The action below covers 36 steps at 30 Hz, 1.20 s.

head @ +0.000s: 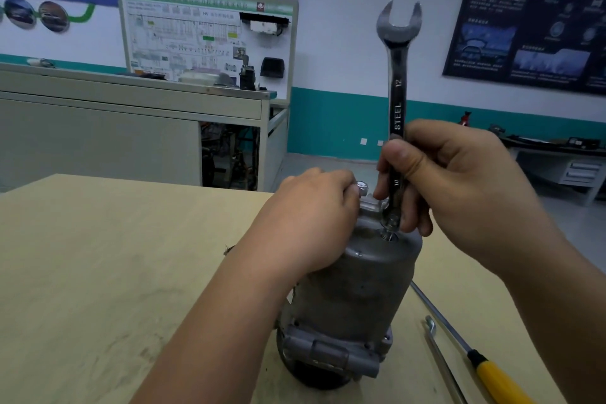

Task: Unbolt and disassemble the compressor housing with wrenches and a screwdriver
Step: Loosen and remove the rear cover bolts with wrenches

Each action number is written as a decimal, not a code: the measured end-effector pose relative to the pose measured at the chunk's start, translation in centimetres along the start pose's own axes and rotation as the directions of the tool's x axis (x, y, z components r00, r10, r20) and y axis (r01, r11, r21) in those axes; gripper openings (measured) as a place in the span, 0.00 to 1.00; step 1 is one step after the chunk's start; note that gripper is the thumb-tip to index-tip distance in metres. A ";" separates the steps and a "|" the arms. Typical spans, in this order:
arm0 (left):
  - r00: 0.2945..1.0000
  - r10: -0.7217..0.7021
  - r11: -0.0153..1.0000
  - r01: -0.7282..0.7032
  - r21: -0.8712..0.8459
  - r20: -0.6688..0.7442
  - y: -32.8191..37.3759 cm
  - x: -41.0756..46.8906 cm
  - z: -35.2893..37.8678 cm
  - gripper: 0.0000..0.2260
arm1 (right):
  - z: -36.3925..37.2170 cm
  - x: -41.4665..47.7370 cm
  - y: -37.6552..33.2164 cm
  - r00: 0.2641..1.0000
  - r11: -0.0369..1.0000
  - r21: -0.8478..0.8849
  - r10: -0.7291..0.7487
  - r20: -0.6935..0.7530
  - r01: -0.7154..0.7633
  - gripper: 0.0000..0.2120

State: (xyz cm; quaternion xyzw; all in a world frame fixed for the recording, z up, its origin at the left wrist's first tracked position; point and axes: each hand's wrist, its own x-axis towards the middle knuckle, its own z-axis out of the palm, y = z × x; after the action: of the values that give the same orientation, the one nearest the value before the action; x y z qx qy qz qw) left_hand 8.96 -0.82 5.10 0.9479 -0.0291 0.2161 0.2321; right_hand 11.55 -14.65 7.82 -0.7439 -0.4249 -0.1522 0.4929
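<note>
Two hands are working at the top of the compressor housing (360,298), which is standing on end on the wooden table (98,272), towards its near right. The left hand (314,216) is lying over the housing's top, its fingers curled close together round the far left edge beside a small silver cap (361,188), apparently steadying the body. The right hand (459,193) is gripping a double-ended wrench (397,82) low on its shank, thumb pressing the near face and fingers wrapping behind. The tool is standing almost vertical, its larger open end pointing up. Its lower end is sitting on a bolt (389,229) at the top right of the housing. What looks like thread is showing beneath the head, so the unbolting step seems to be under way and this bolt partly backed out. The next move is probably calling for spinning it free and lifting it clear while the left hand is resisting the twist. A yellow-handled screwdriver (492,371) and a thin metal tool (439,357) are lying at the near right.
</note>
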 end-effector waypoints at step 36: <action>0.999 -0.045 0.999 0.045 -0.005 -0.001 -0.4 0.1 0.3 0.12 | -0.4 -1.4 0.3 0.996 0.979 0.188 -0.064 -0.055 0.073 0.16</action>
State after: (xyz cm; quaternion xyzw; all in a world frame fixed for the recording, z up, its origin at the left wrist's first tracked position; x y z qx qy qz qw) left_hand 9.21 -0.64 4.71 0.9477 -0.0081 0.2114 0.2392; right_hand 11.04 -15.72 6.87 -0.6745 -0.4507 -0.1462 0.5662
